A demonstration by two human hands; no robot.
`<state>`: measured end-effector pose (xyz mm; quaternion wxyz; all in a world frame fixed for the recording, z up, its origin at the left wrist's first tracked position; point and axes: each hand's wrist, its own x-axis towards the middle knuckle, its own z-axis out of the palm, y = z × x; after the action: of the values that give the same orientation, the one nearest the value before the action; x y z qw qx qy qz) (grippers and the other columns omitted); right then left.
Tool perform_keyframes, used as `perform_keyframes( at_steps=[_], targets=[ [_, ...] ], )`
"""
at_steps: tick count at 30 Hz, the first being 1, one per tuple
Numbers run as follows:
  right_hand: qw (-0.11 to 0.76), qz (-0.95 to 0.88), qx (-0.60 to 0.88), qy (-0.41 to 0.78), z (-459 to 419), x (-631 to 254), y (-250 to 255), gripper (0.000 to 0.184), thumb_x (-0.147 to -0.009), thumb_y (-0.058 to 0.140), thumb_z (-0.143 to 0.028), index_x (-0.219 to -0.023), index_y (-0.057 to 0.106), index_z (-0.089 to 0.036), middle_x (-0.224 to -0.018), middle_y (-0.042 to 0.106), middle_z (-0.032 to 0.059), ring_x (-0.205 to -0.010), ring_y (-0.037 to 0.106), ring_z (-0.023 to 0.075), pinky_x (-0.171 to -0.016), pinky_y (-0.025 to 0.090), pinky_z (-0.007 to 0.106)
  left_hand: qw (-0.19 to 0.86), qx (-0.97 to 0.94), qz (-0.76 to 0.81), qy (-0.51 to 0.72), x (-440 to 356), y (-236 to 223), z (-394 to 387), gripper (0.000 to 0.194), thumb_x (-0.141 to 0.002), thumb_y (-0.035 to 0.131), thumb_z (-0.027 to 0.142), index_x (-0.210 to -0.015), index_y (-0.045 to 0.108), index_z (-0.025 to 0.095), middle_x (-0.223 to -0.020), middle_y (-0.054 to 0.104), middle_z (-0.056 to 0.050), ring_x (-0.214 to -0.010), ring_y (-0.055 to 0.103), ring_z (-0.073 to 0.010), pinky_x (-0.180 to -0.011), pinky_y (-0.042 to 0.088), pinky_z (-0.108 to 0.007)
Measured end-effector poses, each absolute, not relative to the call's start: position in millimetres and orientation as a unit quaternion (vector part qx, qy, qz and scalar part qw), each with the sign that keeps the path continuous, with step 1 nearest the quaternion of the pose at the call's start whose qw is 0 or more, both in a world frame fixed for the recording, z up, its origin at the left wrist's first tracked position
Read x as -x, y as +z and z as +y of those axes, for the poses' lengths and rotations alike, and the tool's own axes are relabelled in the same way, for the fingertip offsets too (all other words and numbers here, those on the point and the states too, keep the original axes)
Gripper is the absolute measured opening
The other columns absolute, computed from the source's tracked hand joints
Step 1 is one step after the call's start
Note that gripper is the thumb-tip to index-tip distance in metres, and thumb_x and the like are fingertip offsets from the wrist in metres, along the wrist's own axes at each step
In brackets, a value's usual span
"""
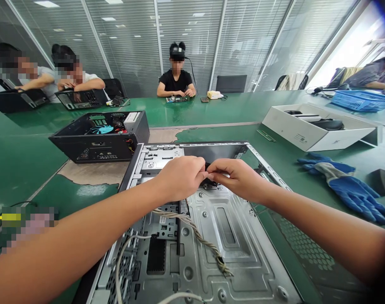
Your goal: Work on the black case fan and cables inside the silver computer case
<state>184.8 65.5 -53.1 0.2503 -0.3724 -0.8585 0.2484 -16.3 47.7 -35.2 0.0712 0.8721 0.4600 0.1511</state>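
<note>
An open metal computer case lies in front of me, its bare inner panel facing up. Over its far half, my left hand and my right hand meet with fingertips pinched together. Both hands are closed; whatever is between the fingertips is too small and hidden to name. Just behind and below them sits a dark object, mostly covered by my fingers. A twisted beige cable bundle runs across the panel, nearer to me than the hands. Along the left side, a pale grey cable curves down.
At the far left stands a black computer case with a blue fan. To the right are a white box, blue gloves, a dark block and a blue basket. Several people sit around the green table.
</note>
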Motion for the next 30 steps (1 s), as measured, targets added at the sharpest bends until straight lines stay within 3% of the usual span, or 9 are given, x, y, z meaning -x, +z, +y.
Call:
perform_keyframes(
  at_steps=[12, 22, 30],
  targets=[
    [0.255, -0.856, 0.381, 0.238, 64.9, -185.2, -52.5, 0.014, -0.085, 0.057, -0.023, -0.077, 0.067, -0.020, -0.073, 0.066, 0.0013, -0.068, 0.057, 0.0142, -0.067, 0.043, 0.029, 0.066, -0.865, 0.473, 0.155, 13.4, -38.8, 47.1, 0.027, -0.093, 0.045, 0.026, -0.068, 0.054, 0.019, -0.060, 0.057, 0.000, -0.052, 0.042, -0.0112, -0.050, 0.028, -0.026],
    [0.233, -0.869, 0.363, 0.242, 66.3, -185.3, -50.1, 0.018, -0.088, 0.051, -0.022, -0.075, 0.063, -0.020, -0.073, 0.064, 0.0011, -0.068, 0.055, 0.0132, -0.065, 0.040, 0.027, -0.076, -0.919, 0.362, 0.134, 20.5, -37.5, 47.4, 0.019, -0.097, 0.047, 0.026, -0.088, 0.061, 0.017, -0.079, 0.062, -0.002, -0.067, 0.054, -0.0139, -0.056, 0.033, -0.028],
    [0.240, -0.860, 0.379, 0.245, 63.9, -183.3, -49.9, 0.017, -0.086, 0.053, -0.025, -0.070, 0.057, -0.020, -0.069, 0.061, 0.0002, -0.064, 0.050, 0.0126, -0.060, 0.038, 0.027, -0.192, -0.919, 0.335, 0.082, 16.0, -36.2, 48.0, 0.021, -0.092, 0.042, 0.009, -0.083, 0.060, 0.016, -0.077, 0.064, -0.005, -0.072, 0.057, -0.0184, -0.063, 0.035, -0.031]
  ],
)
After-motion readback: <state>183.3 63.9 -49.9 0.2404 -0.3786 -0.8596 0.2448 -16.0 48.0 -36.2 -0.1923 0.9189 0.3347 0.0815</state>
